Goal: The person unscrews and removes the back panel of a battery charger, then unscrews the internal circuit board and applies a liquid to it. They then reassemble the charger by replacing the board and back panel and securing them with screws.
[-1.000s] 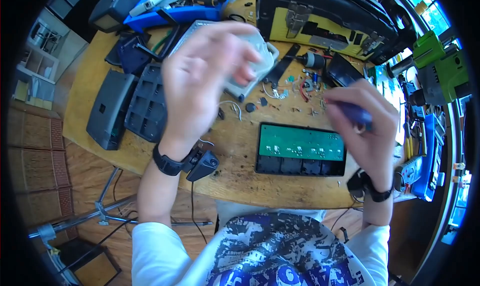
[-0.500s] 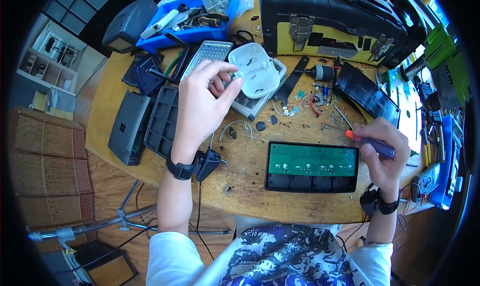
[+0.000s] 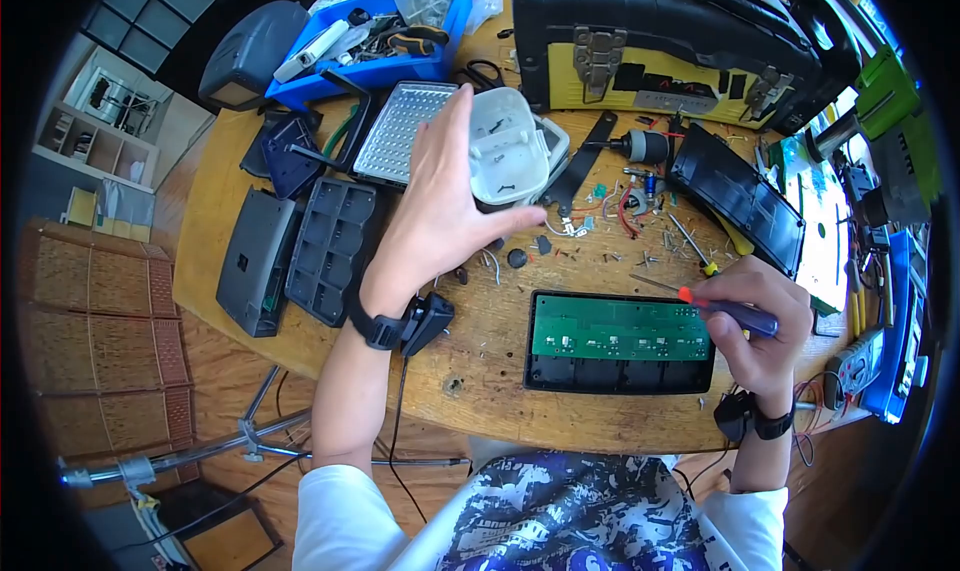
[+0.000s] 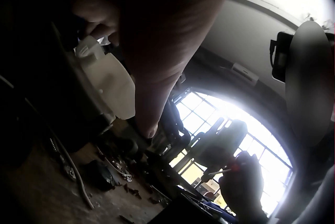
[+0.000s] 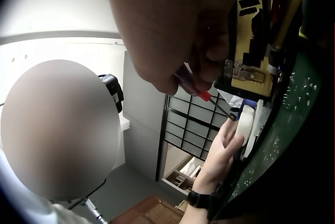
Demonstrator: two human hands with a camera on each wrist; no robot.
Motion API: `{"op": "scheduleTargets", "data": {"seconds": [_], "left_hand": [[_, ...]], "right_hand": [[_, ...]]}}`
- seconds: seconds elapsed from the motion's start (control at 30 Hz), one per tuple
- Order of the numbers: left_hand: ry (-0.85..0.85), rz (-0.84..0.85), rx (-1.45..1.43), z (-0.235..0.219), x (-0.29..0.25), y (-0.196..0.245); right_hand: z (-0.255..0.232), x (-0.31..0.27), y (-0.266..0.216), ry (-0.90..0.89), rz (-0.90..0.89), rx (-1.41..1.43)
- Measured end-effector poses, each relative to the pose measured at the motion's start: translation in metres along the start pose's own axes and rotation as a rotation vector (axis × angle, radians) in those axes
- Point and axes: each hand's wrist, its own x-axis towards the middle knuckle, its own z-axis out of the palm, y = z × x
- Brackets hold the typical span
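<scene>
My left hand spreads its straight fingers and thumb around the near-left side of a translucent white plastic box. A few small dark screws lie in that box, which sits on top of a grey case. In the left wrist view the thumb stretches past the box's wall. My right hand grips a screwdriver by its purple handle, with the red collar and thin shaft pointing left. Below the shaft lies a green circuit board in a black plastic housing.
Loose screws and wire scraps litter the middle of the wooden table. A second screwdriver lies near the right hand. Behind stand a yellow-black toolbox and a blue bin. Grey plastic housings lie left.
My left hand's fingers and thumb, bent together at the box's edge half a second ago, have straightened and spread around it. The right hand keeps its screwdriver, its tip now over the board's far edge.
</scene>
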Motion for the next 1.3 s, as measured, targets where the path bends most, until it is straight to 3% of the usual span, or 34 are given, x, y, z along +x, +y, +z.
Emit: {"op": "scheduleTargets", "data": {"seconds": [0.17,0.23,0.27,0.37,0.43,0.53,0.63,0.87,1.1,1.17,1.2,1.23,1.3], "left_hand": [[-0.027,0.051,-0.187,-0.011,-0.001,-0.001],[-0.155,0.153,-0.253,-0.016,-0.004,-0.006],[-0.237,0.154,-0.201,-0.02,-0.004,-0.006],[-0.235,0.207,-0.158,-0.025,-0.006,-0.004],[-0.231,0.149,-0.136,-0.025,-0.008,0.004],[0.004,0.07,0.014,-0.013,-0.014,0.018],[-0.018,-0.026,-0.02,-0.005,-0.018,0.019],[-0.055,0.05,-0.011,-0.014,-0.018,0.011],[0.127,0.084,-0.038,-0.036,-0.002,0.024],[0.02,0.065,-0.005,-0.042,0.008,0.024],[0.025,0.18,0.037,-0.041,0.016,0.025],[0.025,0.181,0.039,-0.04,0.024,0.024],[-0.151,0.238,0.154,-0.035,0.04,0.022]], "right_hand": [[0.001,0.0,0.001,-0.015,-0.013,0.002],[0.0,0.001,-0.001,-0.026,-0.001,-0.01],[0.0,0.001,-0.001,-0.024,0.002,-0.012],[0.0,0.001,-0.002,-0.033,-0.001,-0.035],[0.0,0.002,-0.003,-0.031,0.005,-0.041],[0.001,0.002,-0.001,-0.027,-0.003,-0.06],[0.001,0.002,-0.003,-0.048,0.006,-0.067],[0.003,0.002,-0.003,-0.048,0.006,-0.073],[0.002,0.002,-0.002,-0.061,-0.007,-0.087],[0.001,0.001,-0.002,-0.054,0.002,-0.088],[0.0,0.001,-0.002,-0.058,0.006,-0.085],[0.0,0.002,-0.002,-0.061,0.01,-0.081],[0.002,0.002,-0.001,-0.048,-0.004,-0.071]]}}
